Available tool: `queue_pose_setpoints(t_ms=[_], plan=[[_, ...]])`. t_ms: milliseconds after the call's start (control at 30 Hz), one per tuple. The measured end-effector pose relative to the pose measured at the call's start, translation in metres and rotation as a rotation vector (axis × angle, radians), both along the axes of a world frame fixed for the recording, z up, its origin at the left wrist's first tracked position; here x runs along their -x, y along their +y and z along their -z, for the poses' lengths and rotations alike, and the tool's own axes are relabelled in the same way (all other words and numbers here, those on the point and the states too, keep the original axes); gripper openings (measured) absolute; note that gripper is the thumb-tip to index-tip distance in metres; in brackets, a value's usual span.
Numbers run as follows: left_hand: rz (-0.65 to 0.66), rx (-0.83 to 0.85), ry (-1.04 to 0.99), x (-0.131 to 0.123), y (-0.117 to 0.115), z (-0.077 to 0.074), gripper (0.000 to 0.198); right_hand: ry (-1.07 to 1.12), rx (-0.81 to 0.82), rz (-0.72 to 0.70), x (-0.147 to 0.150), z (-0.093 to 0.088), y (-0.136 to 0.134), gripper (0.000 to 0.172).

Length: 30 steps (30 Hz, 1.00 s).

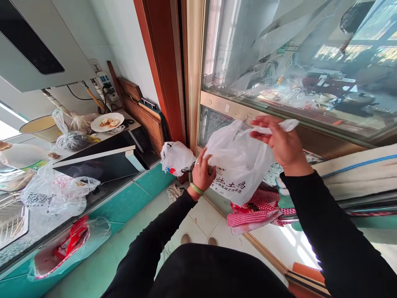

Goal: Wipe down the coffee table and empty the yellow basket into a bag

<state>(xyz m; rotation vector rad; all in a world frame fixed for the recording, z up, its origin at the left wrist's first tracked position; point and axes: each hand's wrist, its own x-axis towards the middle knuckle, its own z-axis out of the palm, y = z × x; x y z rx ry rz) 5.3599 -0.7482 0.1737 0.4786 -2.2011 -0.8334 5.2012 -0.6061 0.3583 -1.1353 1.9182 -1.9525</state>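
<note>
A white plastic bag [237,159] with dark printed characters hangs in front of the glass door, its top near a small hook [247,116] on the door's metal rail. My right hand [281,142] grips one handle of this bag between thumb and fingers, and the white end sticks out past the knuckles. At the bag's left edge is my left hand [203,171], with loosely curled fingers apart from one another; nothing shows in its grasp. Whether its fingertips touch the plastic is hard to see. A yellowish bracelet [196,189] circles the left wrist.
Left, the counter holds a plate of food scraps [107,122], a tied bag [72,140] and crumpled plastic bags [62,188]. Another white bag [177,158] hangs by the counter's end. Red checked cloths [254,217] hang below the bag. The glass door [279,54] stands ahead.
</note>
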Motion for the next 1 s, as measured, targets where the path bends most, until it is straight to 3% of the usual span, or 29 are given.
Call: queue_pose_setpoints(t_ms=[133, 267, 333, 433, 533, 600, 667, 733, 767, 833, 933, 1000], plan=[[0.326, 0.374, -0.151, 0.010, 0.012, -0.021, 0.057, 0.013, -0.041, -0.093, -0.011, -0.002, -0.014, 0.042], [0.274, 0.391, -0.303, 0.012, 0.008, -0.012, 0.050, 0.099, 0.257, 0.115, 0.006, -0.026, -0.012, 0.031], [0.224, 0.375, -0.324, 0.006, 0.003, -0.002, 0.041, 0.178, 0.263, 0.176, 0.017, -0.032, -0.006, 0.033], [0.241, 0.380, -0.339, -0.002, 0.001, 0.006, 0.031, 0.495, -0.166, 0.118, 0.024, -0.023, 0.001, 0.043], [0.286, 0.408, -0.367, -0.005, 0.005, 0.003, 0.026, 0.906, -0.670, 0.062, 0.018, -0.005, -0.002, 0.068], [0.325, 0.435, -0.398, -0.004, 0.010, -0.003, 0.023, 1.047, -0.851, 0.110, 0.012, -0.002, -0.008, 0.081], [0.373, 0.452, -0.436, -0.002, 0.016, -0.009, 0.022, 1.128, -0.954, 0.221, 0.009, -0.005, -0.013, 0.085], [0.416, 0.453, -0.488, -0.001, 0.021, -0.014, 0.025, 1.194, -1.058, 0.270, 0.008, -0.009, -0.016, 0.074], [0.429, 0.446, -0.517, -0.001, 0.024, -0.016, 0.027, 1.204, -1.117, 0.242, 0.007, -0.008, -0.017, 0.058], [0.438, 0.428, -0.562, 0.000, 0.029, -0.020, 0.041, 1.144, -1.180, 0.132, 0.007, 0.002, -0.018, 0.012], [0.456, 0.422, -0.588, 0.001, 0.039, -0.021, 0.063, 0.964, -1.033, 0.009, 0.009, 0.024, -0.023, 0.045], [0.480, 0.433, -0.617, 0.003, 0.045, -0.020, 0.064, 0.866, -0.897, -0.006, 0.013, 0.026, -0.032, 0.050]])
